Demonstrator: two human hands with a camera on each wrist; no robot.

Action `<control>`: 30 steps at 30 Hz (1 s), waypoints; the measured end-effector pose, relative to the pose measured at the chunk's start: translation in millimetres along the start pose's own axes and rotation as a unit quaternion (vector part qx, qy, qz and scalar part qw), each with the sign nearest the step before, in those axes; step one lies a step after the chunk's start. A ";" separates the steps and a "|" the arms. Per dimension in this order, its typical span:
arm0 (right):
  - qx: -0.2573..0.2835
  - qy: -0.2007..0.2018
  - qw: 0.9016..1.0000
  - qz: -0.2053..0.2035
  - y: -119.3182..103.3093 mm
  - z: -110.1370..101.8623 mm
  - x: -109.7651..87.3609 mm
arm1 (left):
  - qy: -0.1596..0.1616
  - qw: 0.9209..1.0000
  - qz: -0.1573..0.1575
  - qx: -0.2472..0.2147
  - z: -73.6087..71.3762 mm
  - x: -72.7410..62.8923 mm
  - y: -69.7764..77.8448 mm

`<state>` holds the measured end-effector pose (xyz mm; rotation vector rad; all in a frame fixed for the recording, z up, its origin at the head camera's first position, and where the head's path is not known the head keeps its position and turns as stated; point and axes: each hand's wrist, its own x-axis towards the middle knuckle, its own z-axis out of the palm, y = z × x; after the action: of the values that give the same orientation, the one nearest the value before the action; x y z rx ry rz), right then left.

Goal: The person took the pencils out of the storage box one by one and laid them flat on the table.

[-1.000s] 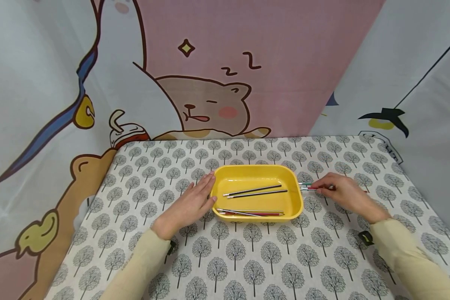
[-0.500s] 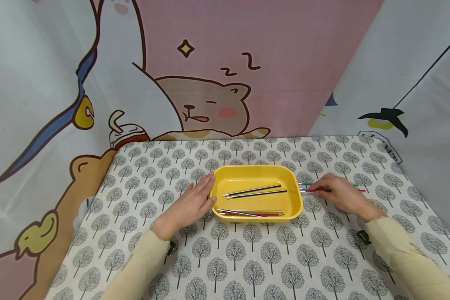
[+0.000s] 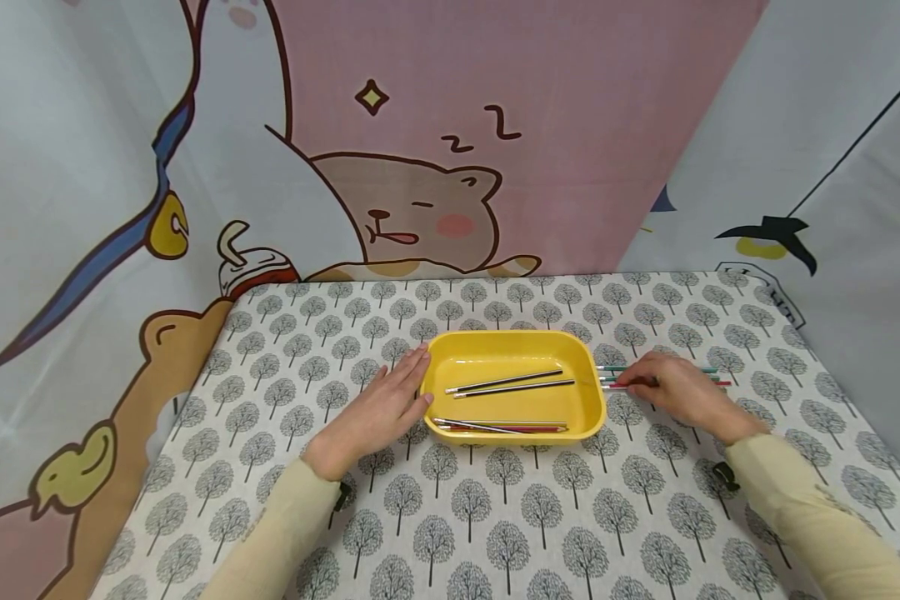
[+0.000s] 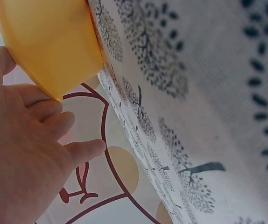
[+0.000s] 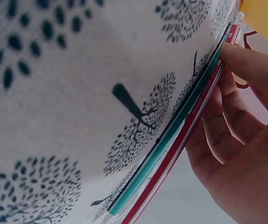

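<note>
A yellow plastic bin (image 3: 510, 346) sits on the table; two black pencils (image 3: 513, 388) lie across its floor, and several others, red among them, lie along its near side. My left hand (image 3: 382, 408) rests with extended fingers against the bin's left end; the left wrist view shows its fingers touching the yellow wall. Just right of the bin, my right hand (image 3: 678, 385) pinches a red pencil (image 5: 171, 154) between thumb and fingers, low over the cloth. Beside it lies a teal pencil (image 5: 145, 168). The hand hides their middles in the head view.
A white cloth with a tree print (image 3: 435, 517) covers the table. Behind it hangs a pink and white cartoon backdrop (image 3: 570, 150), and more printed fabric closes in the left and right sides.
My right hand has shifted slightly left, and the red pencil has settled alongside the teal one at the bin's right end. My left hand and the bin stay put.
</note>
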<state>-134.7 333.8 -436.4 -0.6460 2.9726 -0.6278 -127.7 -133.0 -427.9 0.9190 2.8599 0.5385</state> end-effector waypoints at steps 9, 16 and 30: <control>0.004 -0.015 1.000 0.014 3.1 2.1 0.4 | -0.003 1.000 0.000 0.000 0.3 0.0 -0.3; 0.008 -0.023 0.999 0.020 3.2 3.2 0.1 | -0.003 1.000 -0.001 0.001 0.4 0.3 -0.2; -0.004 -0.023 0.999 0.033 0.8 4.3 -1.3 | -0.005 1.000 -0.001 0.001 0.7 0.4 -0.7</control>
<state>-133.3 333.4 -440.7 -0.5531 2.9420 -0.5892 -128.3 -133.1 -428.7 0.9163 2.8525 0.5298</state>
